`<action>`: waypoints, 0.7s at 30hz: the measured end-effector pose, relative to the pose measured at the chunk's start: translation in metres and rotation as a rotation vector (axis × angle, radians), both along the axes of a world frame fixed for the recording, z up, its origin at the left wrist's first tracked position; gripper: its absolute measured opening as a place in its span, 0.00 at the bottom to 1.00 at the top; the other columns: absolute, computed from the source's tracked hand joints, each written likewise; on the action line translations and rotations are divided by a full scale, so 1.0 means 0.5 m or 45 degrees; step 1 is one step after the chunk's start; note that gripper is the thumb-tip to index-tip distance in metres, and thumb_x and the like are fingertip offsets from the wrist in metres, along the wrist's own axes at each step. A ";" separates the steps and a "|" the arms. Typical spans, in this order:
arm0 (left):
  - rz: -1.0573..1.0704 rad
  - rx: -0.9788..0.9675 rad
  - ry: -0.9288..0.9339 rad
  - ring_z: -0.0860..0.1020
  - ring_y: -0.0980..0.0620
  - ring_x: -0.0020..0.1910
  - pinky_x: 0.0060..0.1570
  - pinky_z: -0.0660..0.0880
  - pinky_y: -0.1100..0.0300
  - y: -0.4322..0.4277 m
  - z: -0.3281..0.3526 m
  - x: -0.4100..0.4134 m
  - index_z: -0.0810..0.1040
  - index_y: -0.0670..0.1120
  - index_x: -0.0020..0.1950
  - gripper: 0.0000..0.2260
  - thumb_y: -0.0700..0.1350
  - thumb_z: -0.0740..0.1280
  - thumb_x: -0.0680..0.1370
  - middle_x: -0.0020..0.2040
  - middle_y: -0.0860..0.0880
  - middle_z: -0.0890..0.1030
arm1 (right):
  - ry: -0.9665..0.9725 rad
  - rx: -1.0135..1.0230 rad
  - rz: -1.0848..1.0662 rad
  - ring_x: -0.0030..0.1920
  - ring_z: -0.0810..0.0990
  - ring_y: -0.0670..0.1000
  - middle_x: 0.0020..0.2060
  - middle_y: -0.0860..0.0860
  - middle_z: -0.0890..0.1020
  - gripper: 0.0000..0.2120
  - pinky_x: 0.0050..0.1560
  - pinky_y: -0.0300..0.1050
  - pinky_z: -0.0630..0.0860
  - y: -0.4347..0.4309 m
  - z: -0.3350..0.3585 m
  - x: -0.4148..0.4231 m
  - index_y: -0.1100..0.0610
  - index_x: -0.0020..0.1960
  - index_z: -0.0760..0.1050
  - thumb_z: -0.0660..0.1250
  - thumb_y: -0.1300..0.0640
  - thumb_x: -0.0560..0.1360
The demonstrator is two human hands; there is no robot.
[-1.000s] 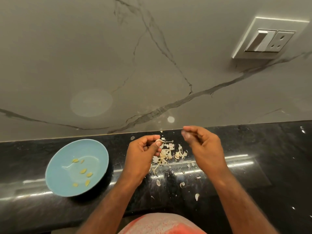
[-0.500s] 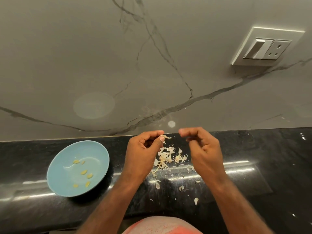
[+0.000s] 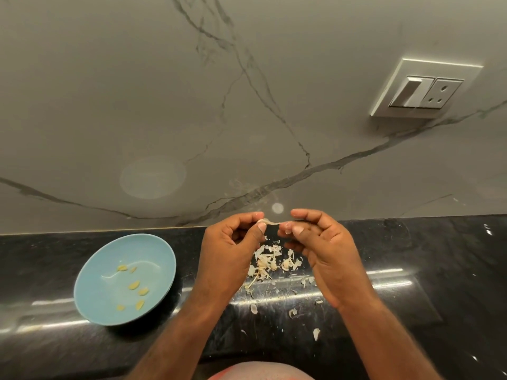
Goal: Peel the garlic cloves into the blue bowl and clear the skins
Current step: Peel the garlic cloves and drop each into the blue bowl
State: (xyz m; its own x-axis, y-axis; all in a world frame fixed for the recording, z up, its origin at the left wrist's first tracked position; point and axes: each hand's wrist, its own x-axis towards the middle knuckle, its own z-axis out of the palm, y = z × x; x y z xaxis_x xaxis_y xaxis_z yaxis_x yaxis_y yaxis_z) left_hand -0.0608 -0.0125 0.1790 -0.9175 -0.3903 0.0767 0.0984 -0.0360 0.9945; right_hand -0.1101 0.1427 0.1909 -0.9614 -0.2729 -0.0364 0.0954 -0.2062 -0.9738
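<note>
A glossy black stone countertop [image 3: 411, 270] runs under a grey marble-veined wall [image 3: 137, 105], with a white switch and socket plate [image 3: 424, 90] high on the wall, far right of the blue bowl [image 3: 153, 250]. The bowl sits on the counter and holds a handful of peeled cloves [image 3: 134, 285], yellowish and lying apart from one another.

Just right of the bowl and raised above the counter, the left hand [image 3: 227, 250] pinches a garlic clove [image 3: 260, 222] between thumb and forefinger; most of the clove is hidden by the fingers. Further right of the bowl, the right hand [image 3: 326, 253] has its thumb and fingertips pinched on the end of a thin strip of skin [image 3: 271, 222] stretched between the two hands. Below them, right of the bowl, lies a pile of skins [image 3: 270, 263], and loose flakes [image 3: 316, 333] lie scattered nearer the counter's front edge than the bowl is.

This looks like mid-task peeling, with clearing not yet begun. The strip looks thin enough to tear short and leave skin on the clove. A small clove held by so narrow a pinch could slip and drop into the pile right of the bowl, where it would be hard to pick out. The flakes are light; a quick sweep could push them off the front edge or into the bowl
</note>
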 end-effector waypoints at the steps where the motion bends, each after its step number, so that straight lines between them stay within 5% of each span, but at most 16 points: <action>1: 0.000 0.009 0.003 0.84 0.58 0.42 0.42 0.78 0.68 -0.001 0.002 0.001 0.83 0.52 0.51 0.07 0.40 0.70 0.77 0.43 0.55 0.86 | 0.017 0.009 -0.008 0.50 0.85 0.55 0.47 0.57 0.86 0.17 0.53 0.48 0.81 -0.001 0.003 0.001 0.59 0.61 0.76 0.68 0.66 0.73; 4: 0.010 0.017 0.014 0.84 0.57 0.41 0.41 0.78 0.68 -0.002 0.004 0.003 0.83 0.51 0.51 0.07 0.39 0.70 0.77 0.42 0.54 0.86 | 0.070 0.017 -0.072 0.51 0.86 0.54 0.50 0.58 0.86 0.23 0.49 0.40 0.81 -0.002 0.012 0.007 0.57 0.63 0.74 0.70 0.71 0.71; 9: 0.038 0.030 0.019 0.83 0.58 0.42 0.41 0.78 0.68 -0.005 0.006 0.006 0.83 0.51 0.50 0.07 0.40 0.71 0.77 0.42 0.54 0.86 | 0.240 0.141 -0.193 0.45 0.86 0.56 0.46 0.57 0.86 0.12 0.47 0.42 0.82 -0.005 0.016 0.011 0.58 0.53 0.79 0.73 0.67 0.72; 14: 0.041 0.029 -0.010 0.84 0.56 0.43 0.41 0.78 0.67 -0.008 0.002 0.007 0.84 0.49 0.52 0.07 0.40 0.71 0.76 0.43 0.54 0.86 | 0.243 0.220 -0.182 0.51 0.86 0.52 0.46 0.55 0.87 0.08 0.54 0.42 0.82 -0.005 0.020 0.004 0.58 0.53 0.80 0.68 0.67 0.77; 21: 0.038 0.019 -0.019 0.84 0.57 0.42 0.40 0.78 0.67 -0.007 0.004 0.007 0.84 0.49 0.52 0.07 0.40 0.71 0.76 0.43 0.54 0.86 | 0.275 0.256 -0.258 0.33 0.83 0.55 0.34 0.58 0.84 0.05 0.35 0.45 0.81 0.002 0.025 0.001 0.58 0.46 0.82 0.75 0.60 0.71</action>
State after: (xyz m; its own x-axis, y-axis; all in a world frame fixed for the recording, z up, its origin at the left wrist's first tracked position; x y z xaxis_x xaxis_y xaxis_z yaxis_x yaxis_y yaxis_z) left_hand -0.0572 -0.0160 0.1811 -0.9063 -0.4187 0.0574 0.0852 -0.0480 0.9952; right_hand -0.1095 0.1438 0.2033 -0.9866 -0.0837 0.1402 -0.1405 -0.0020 -0.9901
